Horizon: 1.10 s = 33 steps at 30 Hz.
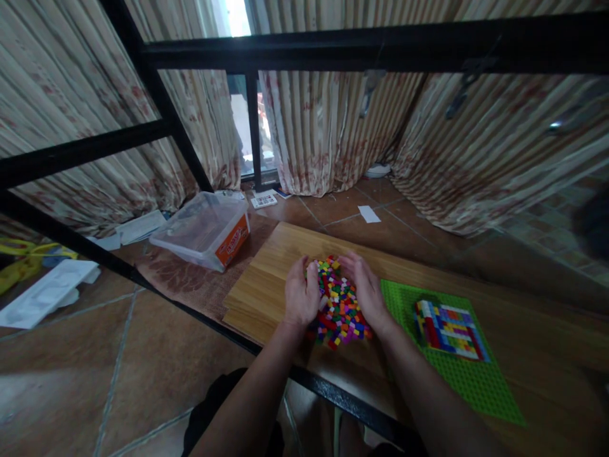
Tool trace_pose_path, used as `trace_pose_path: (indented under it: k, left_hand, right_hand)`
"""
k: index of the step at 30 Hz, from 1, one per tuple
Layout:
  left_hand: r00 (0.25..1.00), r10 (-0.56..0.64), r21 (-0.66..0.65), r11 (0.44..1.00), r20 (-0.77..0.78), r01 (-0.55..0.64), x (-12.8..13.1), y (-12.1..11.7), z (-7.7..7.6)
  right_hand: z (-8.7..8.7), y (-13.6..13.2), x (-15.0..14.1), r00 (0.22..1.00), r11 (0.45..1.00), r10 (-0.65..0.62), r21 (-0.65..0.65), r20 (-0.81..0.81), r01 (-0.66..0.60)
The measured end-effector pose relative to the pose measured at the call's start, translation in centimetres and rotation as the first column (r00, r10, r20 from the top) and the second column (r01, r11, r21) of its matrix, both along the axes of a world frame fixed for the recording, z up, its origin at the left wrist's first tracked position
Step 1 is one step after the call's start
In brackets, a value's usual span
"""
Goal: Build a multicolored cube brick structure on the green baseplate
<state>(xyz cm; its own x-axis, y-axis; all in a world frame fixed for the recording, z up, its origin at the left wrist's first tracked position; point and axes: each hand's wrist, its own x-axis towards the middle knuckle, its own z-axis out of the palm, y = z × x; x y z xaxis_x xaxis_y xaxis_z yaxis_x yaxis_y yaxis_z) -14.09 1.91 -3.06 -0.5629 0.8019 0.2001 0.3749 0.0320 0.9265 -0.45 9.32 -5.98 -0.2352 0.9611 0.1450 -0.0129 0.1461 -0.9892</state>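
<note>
One light-brown wooden desk (264, 270), black metal strip along near edge; wood surface runs from left end to the loose pile of small multicoloured plastic bricks (340, 308), leaving side room there. Pile sits close to near edge. Right side tighter: flat green studded plastic baseplate (476, 393) with a multicoloured brick-built block (451, 330). Transparent plastic box with orange label (204, 228) beyond far-left corner, off the desk. Left hand (302, 295) at pile's left, right hand (364, 289) at its right, palms inward, fingers toward far edge. Both grips spread, cupped around bricks, no pinch visible.
</note>
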Motion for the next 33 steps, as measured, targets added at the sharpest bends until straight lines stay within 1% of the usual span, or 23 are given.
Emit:
trace_pose_path:
  k: [2, 4, 6, 8, 11, 13, 16, 18, 20, 22, 23, 25, 27, 28, 30, 33]
  left_hand:
    - [0.999, 0.024, 0.014, 1.0, 0.048, -0.025, -0.6, 0.2, 0.2]
    - [0.992, 0.047, 0.032, 0.998, 0.117, -0.051, -1.5, 0.4, 0.2]
    - [0.979, 0.064, 0.046, 0.996, 0.193, -0.074, -2.4, 0.7, 0.1]
    - [0.959, 0.08, 0.045, 0.994, 0.273, -0.096, -3.3, 1.0, 0.1]
    - [0.912, 0.092, 0.034, 0.993, 0.4, -0.115, -4.1, 1.3, 0.4]
    - [0.875, 0.089, 0.033, 0.992, 0.475, -0.119, -4.2, 1.2, 1.0]
    - [0.822, 0.069, 0.033, 0.994, 0.565, -0.106, -4.1, 0.7, 2.1]
    - [0.796, 0.05, 0.037, 0.995, 0.603, -0.091, -4.0, 0.3, 2.7]
    - [0.78, 0.04, 0.048, 0.995, 0.624, -0.089, -4.0, 0.0, 3.2]
    - [0.768, 0.036, 0.06, 0.994, 0.64, -0.097, -4.1, -0.1, 3.4]
    - [0.762, 0.034, 0.065, 0.993, 0.647, -0.1, -4.2, -0.1, 3.6]
    - [0.752, 0.032, 0.072, 0.992, 0.658, -0.105, -4.2, -0.1, 3.8]
    - [0.746, 0.03, 0.076, 0.991, 0.665, -0.107, -4.2, -0.1, 4.0]
    - [0.743, 0.026, 0.078, 0.991, 0.669, -0.106, -4.2, -0.2, 4.2]
    - [0.733, 0.017, 0.078, 0.992, 0.68, -0.096, -4.2, -0.3, 4.5]
    - [0.715, 0.009, 0.074, 0.994, 0.699, -0.085, -4.3, -0.4, 4.9]
  right_hand:
    - [-0.2, 1.5, -0.3, 0.997, 0.998, -0.065, -0.014, -0.047, 0.064]
    - [-0.3, 3.3, -0.7, 0.997, 0.996, -0.082, 0.021, -0.009, 0.083]
    - [-0.1, 4.8, -1.2, 0.996, 0.997, -0.054, 0.065, 0.075, 0.049]
    - [0.2, 5.5, -1.8, 0.985, 0.994, 0.02, 0.105, 0.17, -0.039]
    - [0.9, 5.1, -2.6, 0.945, 0.971, 0.148, 0.139, 0.292, -0.195]
    - [1.4, 4.3, -2.8, 0.921, 0.954, 0.204, 0.142, 0.33, -0.262]
    - [1.8, 3.1, -2.8, 0.91, 0.944, 0.242, 0.135, 0.337, -0.301]
    - [2.1, 2.6, -2.6, 0.903, 0.942, 0.232, 0.149, 0.361, -0.301]
    - [2.4, 2.4, -2.6, 0.886, 0.932, 0.213, 0.188, 0.411, -0.311]
    - [2.7, 2.3, -2.8, 0.856, 0.897, 0.221, 0.247, 0.468, -0.367]
    - [2.8, 2.3, -3.0, 0.832, 0.866, 0.236, 0.28, 0.502, -0.415]
    - [2.9, 2.3, -3.5, 0.767, 0.787, 0.252, 0.337, 0.59, -0.517]
    - [2.7, 2.3, -4.0, 0.694, 0.715, 0.229, 0.366, 0.682, -0.595]
    - [2.6, 2.3, -4.2, 0.661, 0.691, 0.21, 0.369, 0.72, -0.621]
    - [2.4, 2.4, -4.4, 0.617, 0.663, 0.179, 0.369, 0.766, -0.651]
    - [2.3, 2.5, -4.5, 0.606, 0.66, 0.167, 0.368, 0.778, -0.655]
